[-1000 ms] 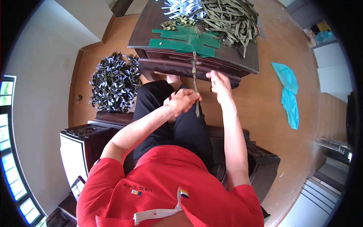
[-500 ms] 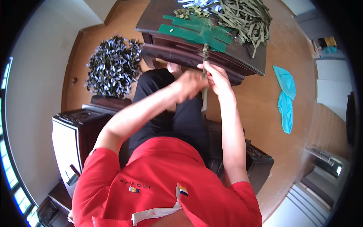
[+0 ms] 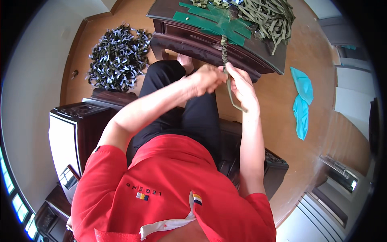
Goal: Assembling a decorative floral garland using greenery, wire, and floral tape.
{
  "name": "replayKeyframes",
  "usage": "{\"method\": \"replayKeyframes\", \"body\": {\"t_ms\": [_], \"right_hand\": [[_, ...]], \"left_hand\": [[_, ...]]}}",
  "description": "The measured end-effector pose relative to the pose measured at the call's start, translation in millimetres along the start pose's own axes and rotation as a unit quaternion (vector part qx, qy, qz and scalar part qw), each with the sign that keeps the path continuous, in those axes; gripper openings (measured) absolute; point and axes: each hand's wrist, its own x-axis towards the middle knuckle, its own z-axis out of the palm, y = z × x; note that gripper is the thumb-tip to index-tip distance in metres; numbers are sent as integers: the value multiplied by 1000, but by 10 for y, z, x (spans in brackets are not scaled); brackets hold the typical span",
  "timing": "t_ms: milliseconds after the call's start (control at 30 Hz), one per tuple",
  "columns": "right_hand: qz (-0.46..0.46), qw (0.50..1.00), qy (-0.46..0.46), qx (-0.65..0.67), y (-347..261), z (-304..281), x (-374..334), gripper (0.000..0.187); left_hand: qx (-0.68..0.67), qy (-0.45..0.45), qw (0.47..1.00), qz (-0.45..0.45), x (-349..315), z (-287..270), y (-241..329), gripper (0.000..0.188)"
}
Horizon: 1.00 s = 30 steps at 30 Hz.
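On the floor left of the table [image 3: 177,30], a tufted pile [image 3: 118,58] is placed, perhaps to be out of the way. On the table's top, green tape [image 3: 201,24] is stuck in overlapping pieces, apparently so that the cord [image 3: 224,46] is anchored; the cord is led down in front of the table's near edge. There, the left hand [image 3: 205,80] is curled at the cord, but whether anything is gripped by it cannot be told through the blur. Just beside it, the cord is pinched by the right hand [image 3: 242,84], seemingly so that it is held taut. Toward the table's right end, olive strips [image 3: 268,18] are heaped, likely for easy reach. Right of the table, a turquoise cloth [image 3: 302,103] is seen crumpled on the floor. One pile, one cord, one cloth and two hands are counted; tape pieces and strips cannot be.
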Motion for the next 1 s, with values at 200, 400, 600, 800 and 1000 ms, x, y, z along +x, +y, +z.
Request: {"method": "replayKeyframes", "body": {"t_ms": [200,400,600,800,1000], "right_hand": [[7,999,27,-34,-82,35,-161,23],[-1,999,-53,-8,-139,-9,57,21],[-27,988,-50,-142,-288,55,179,22],[-276,907,102,-301,-975,-5,881,14],[-422,717,202,-517,-1822,174,2424,8]], "left_hand": [[13,33,998,46,120,-90,115,17],[-4,-43,999,-20,-394,3,-57,19],[-135,-43,990,15,-84,-133,25,24],[-146,-49,988,-31,-22,-396,-171,28],[-160,-72,982,-63,142,-529,-144,28]]}}
